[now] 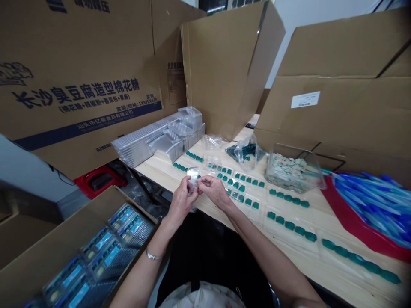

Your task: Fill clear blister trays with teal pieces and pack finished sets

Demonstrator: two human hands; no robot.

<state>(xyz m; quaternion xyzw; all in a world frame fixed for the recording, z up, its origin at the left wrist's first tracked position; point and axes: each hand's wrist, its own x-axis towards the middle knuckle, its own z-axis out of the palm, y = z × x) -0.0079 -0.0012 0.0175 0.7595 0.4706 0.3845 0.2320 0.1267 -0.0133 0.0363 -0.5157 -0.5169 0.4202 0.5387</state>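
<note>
My left hand [180, 200] and my right hand [214, 190] meet over the near edge of the wooden table [321, 256]. Both pinch a small clear plastic tray [193, 179] held upright between them. The fingers of each hand are closed on it. On the table just beyond lie several clear trays with rows of green pieces [239, 188]. More rows of green pieces [290, 224] run off to the right.
A stack of empty clear trays [160, 139] lies at the back left. A bag of green pieces [245, 152], a clear tub of small bits [290, 169] and a red bin of blue pens [375, 205] stand behind. Cardboard boxes [80, 77] surround the table. A carton of packed items [96, 256] sits lower left.
</note>
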